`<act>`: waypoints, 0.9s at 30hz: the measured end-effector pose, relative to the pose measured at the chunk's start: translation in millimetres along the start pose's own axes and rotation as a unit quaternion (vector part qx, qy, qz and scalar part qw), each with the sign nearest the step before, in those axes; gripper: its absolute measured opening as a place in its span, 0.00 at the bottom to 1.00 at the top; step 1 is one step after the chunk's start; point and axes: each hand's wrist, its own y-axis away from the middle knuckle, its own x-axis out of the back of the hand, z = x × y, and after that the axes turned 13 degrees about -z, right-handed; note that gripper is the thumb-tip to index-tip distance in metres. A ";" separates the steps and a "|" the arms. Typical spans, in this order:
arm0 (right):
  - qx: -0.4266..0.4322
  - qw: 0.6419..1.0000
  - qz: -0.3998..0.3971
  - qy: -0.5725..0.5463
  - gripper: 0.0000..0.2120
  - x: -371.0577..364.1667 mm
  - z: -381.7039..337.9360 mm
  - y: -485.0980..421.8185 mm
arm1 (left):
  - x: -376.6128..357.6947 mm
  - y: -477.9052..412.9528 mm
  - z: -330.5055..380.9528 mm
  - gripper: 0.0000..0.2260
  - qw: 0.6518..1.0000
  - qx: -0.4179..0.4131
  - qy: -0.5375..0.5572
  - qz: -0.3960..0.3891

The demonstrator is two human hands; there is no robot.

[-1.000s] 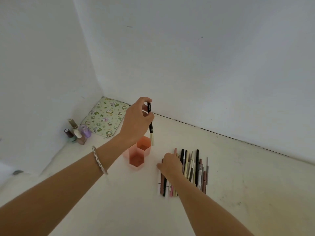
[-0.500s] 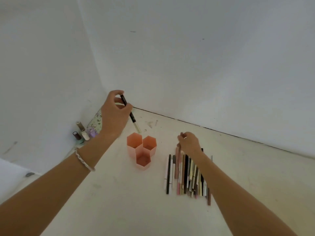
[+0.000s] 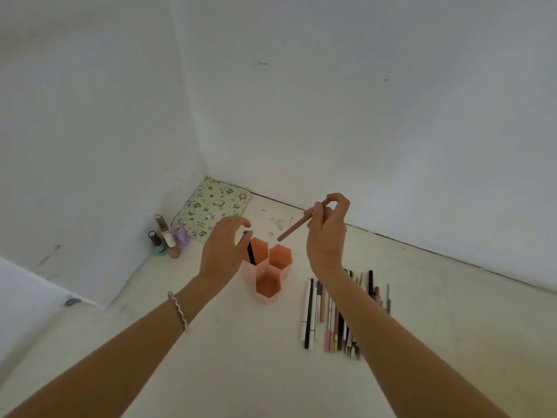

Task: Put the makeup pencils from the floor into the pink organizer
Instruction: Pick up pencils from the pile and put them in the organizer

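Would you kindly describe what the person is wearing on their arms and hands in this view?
Both forearms are bare, with no sleeves in view. The left wrist carries a thin, pale braided bracelet that wraps once around it. The left hand and the right hand wear no gloves, and no rings or watch can be made out. The right wrist is bare.

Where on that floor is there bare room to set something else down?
Bare floor lies in front of the pink organizer, between the two forearms, and to the right of the row of pencils. It is crowded in the corner, where nail polish bottles stand beside the patterned pouch, and between organizer and pencils.
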 end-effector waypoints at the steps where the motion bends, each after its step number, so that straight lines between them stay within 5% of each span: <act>1: 0.010 1.000 -0.003 0.000 0.06 -5.4 -1.2 1.7 | 3.9 -1.1 0.1 0.05 1.000 -0.004 0.011 0.011; 10: -0.013 0.971 -0.173 0.164 0.02 -39.9 10.3 24.0 | 44.0 -9.5 25.2 0.10 0.986 0.055 0.126 0.099; 12: -0.002 0.955 -0.196 0.222 0.07 -39.9 14.5 28.8 | 39.3 -8.2 41.7 0.12 0.979 0.064 0.178 0.074; 17: -0.014 0.977 -0.061 0.205 0.08 -8.2 12.8 18.0 | -6.2 -1.7 95.6 0.07 0.958 0.106 0.266 -0.016; 21: -0.066 0.969 -0.067 0.230 0.09 38.2 25.3 7.8 | -65.1 6.6 123.8 0.08 0.897 0.208 0.360 -0.149; 27: -0.141 0.962 -0.101 0.212 0.09 73.3 53.4 14.7 | -123.3 23.3 107.5 0.13 0.926 0.183 -0.031 -0.330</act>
